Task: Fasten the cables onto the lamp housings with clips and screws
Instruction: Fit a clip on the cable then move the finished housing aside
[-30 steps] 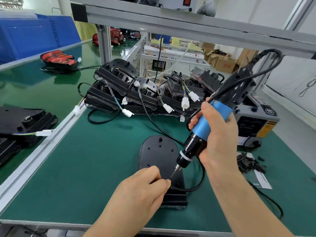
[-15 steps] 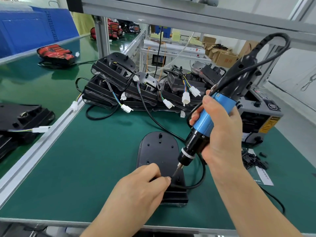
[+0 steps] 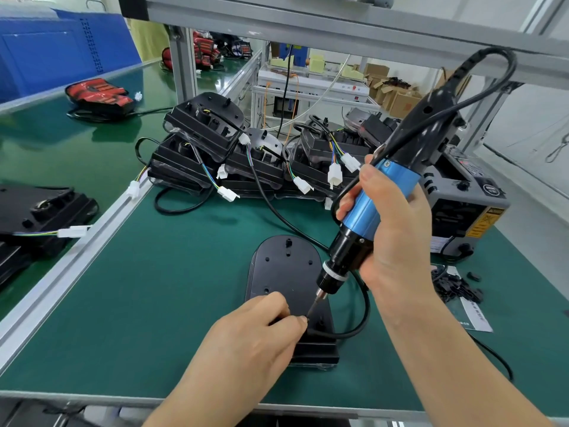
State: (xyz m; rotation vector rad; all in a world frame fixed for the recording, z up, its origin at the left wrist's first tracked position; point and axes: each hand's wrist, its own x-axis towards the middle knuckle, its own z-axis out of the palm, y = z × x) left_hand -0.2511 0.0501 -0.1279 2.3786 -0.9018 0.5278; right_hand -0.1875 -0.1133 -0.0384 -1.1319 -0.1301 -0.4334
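Green bench [image 3: 154, 303] edged on the left by an aluminium rail [image 3: 77, 266]. Grey machine [image 3: 462, 211] at the right rear of the bench, yellow warning label [image 3: 485, 221] on its side. Printed leaflet [image 3: 471, 315] flat on the mat, nearer the front edge. Overhead, a grey frame beam [image 3: 338, 29] on an upright post [image 3: 181, 66]. Farther back, blue crate [image 3: 61, 57] at far left, white rack [image 3: 308, 84] in the middle, cardboard boxes [image 3: 400, 100] to the right.

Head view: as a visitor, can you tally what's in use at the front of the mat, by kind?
Hands: 2, left hand and right hand
Screwdriver: 1
Housing: 1
Cable: 1
Total: 5
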